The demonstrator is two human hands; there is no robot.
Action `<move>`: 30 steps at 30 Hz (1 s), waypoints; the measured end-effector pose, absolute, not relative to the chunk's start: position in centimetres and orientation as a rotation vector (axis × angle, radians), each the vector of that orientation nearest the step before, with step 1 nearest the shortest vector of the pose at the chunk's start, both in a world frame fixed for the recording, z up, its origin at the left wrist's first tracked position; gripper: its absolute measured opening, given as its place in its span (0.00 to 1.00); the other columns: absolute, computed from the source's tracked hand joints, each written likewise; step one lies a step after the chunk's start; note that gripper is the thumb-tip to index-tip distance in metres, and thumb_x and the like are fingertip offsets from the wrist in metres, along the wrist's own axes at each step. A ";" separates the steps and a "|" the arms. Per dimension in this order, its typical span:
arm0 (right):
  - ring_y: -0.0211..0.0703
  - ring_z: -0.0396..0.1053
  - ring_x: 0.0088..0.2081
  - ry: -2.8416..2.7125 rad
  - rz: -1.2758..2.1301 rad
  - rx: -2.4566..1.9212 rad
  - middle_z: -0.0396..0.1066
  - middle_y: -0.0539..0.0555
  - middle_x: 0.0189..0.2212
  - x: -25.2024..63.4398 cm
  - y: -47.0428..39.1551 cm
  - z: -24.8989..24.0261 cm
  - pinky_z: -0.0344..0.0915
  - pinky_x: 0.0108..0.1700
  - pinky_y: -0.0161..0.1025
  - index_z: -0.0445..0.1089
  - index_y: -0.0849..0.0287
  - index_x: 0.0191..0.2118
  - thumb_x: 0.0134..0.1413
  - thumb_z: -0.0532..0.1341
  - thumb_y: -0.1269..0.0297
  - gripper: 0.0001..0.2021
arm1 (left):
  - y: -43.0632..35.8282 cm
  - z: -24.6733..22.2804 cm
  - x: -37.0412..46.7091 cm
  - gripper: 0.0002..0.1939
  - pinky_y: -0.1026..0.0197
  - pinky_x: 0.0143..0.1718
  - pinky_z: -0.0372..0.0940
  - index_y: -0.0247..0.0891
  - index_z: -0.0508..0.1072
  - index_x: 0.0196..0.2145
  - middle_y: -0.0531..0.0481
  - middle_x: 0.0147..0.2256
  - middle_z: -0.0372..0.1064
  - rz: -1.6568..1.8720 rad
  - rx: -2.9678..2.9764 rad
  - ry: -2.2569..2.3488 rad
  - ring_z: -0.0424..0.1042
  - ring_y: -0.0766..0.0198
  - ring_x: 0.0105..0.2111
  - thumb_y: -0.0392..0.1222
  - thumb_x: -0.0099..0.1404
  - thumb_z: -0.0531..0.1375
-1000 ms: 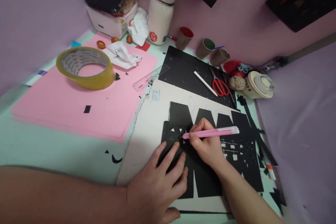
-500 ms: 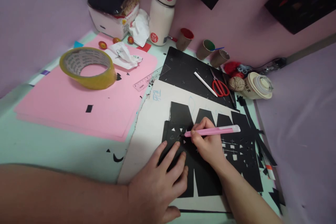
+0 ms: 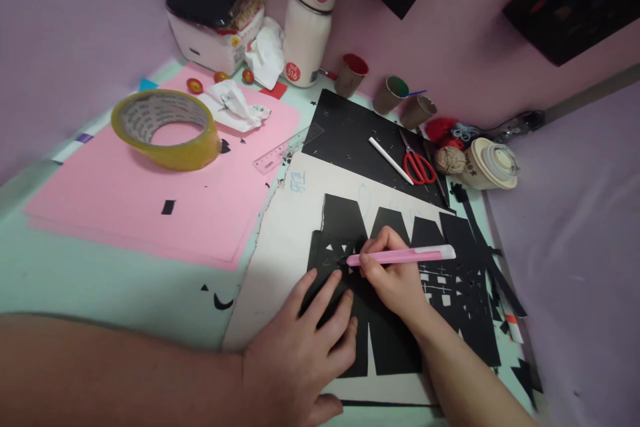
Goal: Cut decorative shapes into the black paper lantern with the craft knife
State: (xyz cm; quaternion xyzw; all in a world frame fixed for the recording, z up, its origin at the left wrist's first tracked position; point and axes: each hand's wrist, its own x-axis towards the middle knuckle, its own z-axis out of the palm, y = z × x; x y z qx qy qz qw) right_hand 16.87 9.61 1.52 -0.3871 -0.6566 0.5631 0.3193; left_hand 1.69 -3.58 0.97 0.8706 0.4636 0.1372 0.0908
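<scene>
2 hands [image 3: 313, 340] | 1 pink pen [image 3: 405, 255] | 3 small cups [image 3: 351, 75] | 1 scissors [image 3: 419, 165]

Left of the bottle [image 3: 307, 37], a box [image 3: 203, 43] is sitting; right of it, cups [image 3: 386, 99] are standing and, nearer, scissors [image 3: 419, 165] are lying.

Low passage runs over the open surface [image 3: 125, 280] between the pink paper [image 3: 115, 213] and the left hand's [image 3: 310, 340] forearm, crossing flat black scraps. The tape roll [image 3: 200, 150] rises farther back. Beyond the right hand [image 3: 395, 277], scissors [image 3: 420, 167] lie low; the tall bottle [image 3: 306, 37] and small cups [image 3: 351, 78] block the wall side.
</scene>
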 end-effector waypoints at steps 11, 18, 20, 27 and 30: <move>0.35 0.60 0.22 -1.761 1.441 -1.065 0.63 0.44 0.20 16.8 9.7 1.5 0.56 0.26 0.34 0.56 0.54 0.28 0.54 0.61 0.71 0.12 | -3.6 1.0 1.7 0.37 0.32 0.63 0.30 0.39 0.70 0.54 0.38 0.61 0.63 0.398 2.587 1.384 0.48 0.35 0.65 0.68 0.56 0.61; 0.35 0.60 0.21 -1.730 1.403 -1.103 0.62 0.44 0.20 16.8 9.8 1.2 0.56 0.25 0.34 0.55 0.54 0.27 0.55 0.61 0.70 0.13 | -3.6 1.0 1.7 0.36 0.33 0.63 0.31 0.39 0.70 0.55 0.38 0.61 0.62 0.387 2.586 1.374 0.48 0.35 0.65 0.68 0.58 0.60; 0.34 0.59 0.21 -1.719 1.398 -1.113 0.62 0.43 0.20 16.9 9.8 1.1 0.55 0.25 0.35 0.54 0.54 0.27 0.55 0.61 0.69 0.13 | -3.6 1.0 1.7 0.36 0.33 0.63 0.31 0.39 0.70 0.55 0.38 0.61 0.62 0.387 2.583 1.374 0.48 0.35 0.65 0.67 0.58 0.60; 0.35 0.58 0.22 -1.729 1.368 -1.129 0.61 0.43 0.19 17.0 9.8 1.1 0.56 0.26 0.35 0.54 0.54 0.27 0.54 0.61 0.69 0.13 | -3.6 1.0 1.6 0.36 0.33 0.63 0.30 0.39 0.70 0.54 0.39 0.61 0.63 0.388 2.584 1.377 0.48 0.35 0.65 0.67 0.57 0.61; 0.35 0.58 0.21 -1.741 1.396 -1.094 0.61 0.44 0.19 16.9 9.8 1.3 0.55 0.26 0.35 0.55 0.54 0.27 0.54 0.61 0.69 0.13 | -3.6 1.0 1.7 0.36 0.33 0.63 0.30 0.39 0.70 0.55 0.38 0.61 0.63 0.392 2.589 1.377 0.48 0.35 0.65 0.67 0.57 0.61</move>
